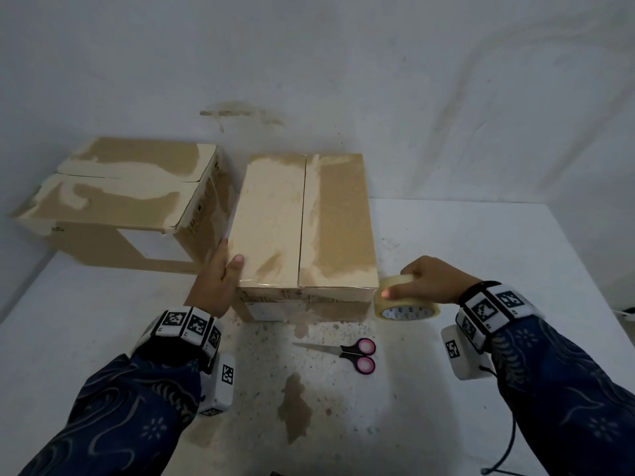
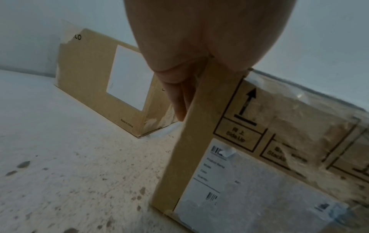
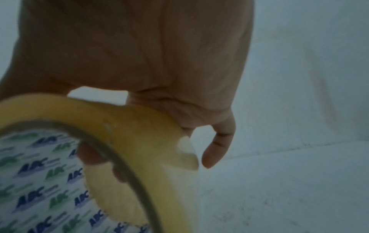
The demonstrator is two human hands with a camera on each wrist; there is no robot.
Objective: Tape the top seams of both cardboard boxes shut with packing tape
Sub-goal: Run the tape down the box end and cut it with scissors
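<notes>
We're looking down at a white table (image 1: 481,255) with two cardboard boxes on it, and our left hand (image 1: 216,286) is clamped on the near left corner of the near box (image 1: 302,228), thumb lying flat on the top flap and the fingers running down the left side. The left wrist view confirms it: fingers (image 2: 179,97) straight against the side panel, right at the corner edge. That box's top seam runs away from us down the middle, flaps shut, with a clear strip of tape across the front upper edge. Over on the right, our right hand (image 1: 429,280) grips the tape roll (image 1: 405,304), thumb across its outer face, fingers curled over the top; it sits just beside the box's near right corner, and whether it rests on the table we can't tell. In the right wrist view a fingertip pokes through the printed core of the roll, so it's a firm pinch. The second box (image 1: 127,201) sits to the left, further back, near the wall, just beside the first, flaps shut with its seam running crosswise. A pair of pink-handled scissors (image 1: 343,352) lies closed on the table between our arms.
</notes>
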